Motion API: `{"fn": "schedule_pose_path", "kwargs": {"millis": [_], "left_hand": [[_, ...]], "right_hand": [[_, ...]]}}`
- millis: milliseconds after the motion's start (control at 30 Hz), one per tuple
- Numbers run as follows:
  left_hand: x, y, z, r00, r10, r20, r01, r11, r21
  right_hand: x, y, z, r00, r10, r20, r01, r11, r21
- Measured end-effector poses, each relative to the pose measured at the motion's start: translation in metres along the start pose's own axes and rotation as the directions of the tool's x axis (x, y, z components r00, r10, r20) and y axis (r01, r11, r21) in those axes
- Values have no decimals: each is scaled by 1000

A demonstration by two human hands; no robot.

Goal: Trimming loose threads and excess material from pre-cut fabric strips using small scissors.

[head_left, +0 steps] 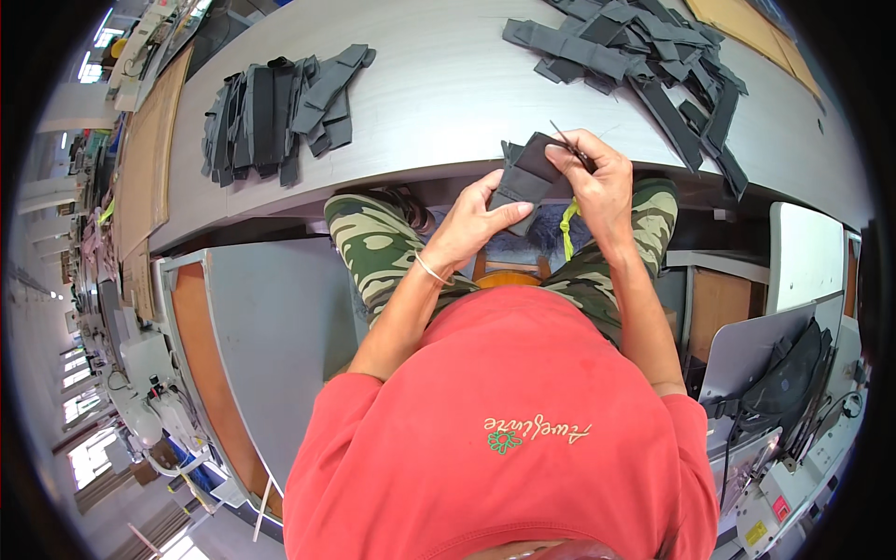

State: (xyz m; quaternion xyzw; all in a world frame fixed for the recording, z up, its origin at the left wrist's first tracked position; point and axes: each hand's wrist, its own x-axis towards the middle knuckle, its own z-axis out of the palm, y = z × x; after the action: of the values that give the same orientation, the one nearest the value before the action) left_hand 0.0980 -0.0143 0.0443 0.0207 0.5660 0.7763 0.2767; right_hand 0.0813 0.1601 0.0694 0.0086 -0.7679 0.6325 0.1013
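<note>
My left hand (pixel 469 222) is closed on one end of a folded dark grey fabric piece (pixel 529 173), its thumb lying across the lower part. The piece is held over my lap, just off the table's near edge. At its upper right corner, the fingers of my right hand (pixel 600 182) are bent in a pinch, thumb against the cloth. A small dark thin-pointed tool (pixel 585 160), which looks like thread snips, sits in that same hand, mostly hidden by the fingers. Fine loose threads stick out beside it.
On the pale table (pixel 434 103), a row of similar grey fabric pieces (pixel 271 117) lies at the left and a looser heap (pixel 644 47) at the far right. A grey panel (pixel 271 317) stands left of my legs. Sewing machines (pixel 793 495) flank me.
</note>
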Motion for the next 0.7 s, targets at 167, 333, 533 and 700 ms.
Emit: {"fn": "schedule_pose_path", "kwargs": {"millis": [167,333,533,700], "left_hand": [[-6,15,-9,939,309,151,-339,751,567],[-4,20,-7,832,517,202,-526,619,583],[-9,28,-1,934,335,121,-356,886,296],[-8,21,-11,966,250,-69,-239,962,134]], "right_hand": [[12,-2,-10,997,72,22,-75,983,170],[16,-14,-14,981,182,73,-196,915,352],[22,5,-13,985,153,75,-166,959,228],[11,-14,-18,994,-107,3,104,957,-272]]}}
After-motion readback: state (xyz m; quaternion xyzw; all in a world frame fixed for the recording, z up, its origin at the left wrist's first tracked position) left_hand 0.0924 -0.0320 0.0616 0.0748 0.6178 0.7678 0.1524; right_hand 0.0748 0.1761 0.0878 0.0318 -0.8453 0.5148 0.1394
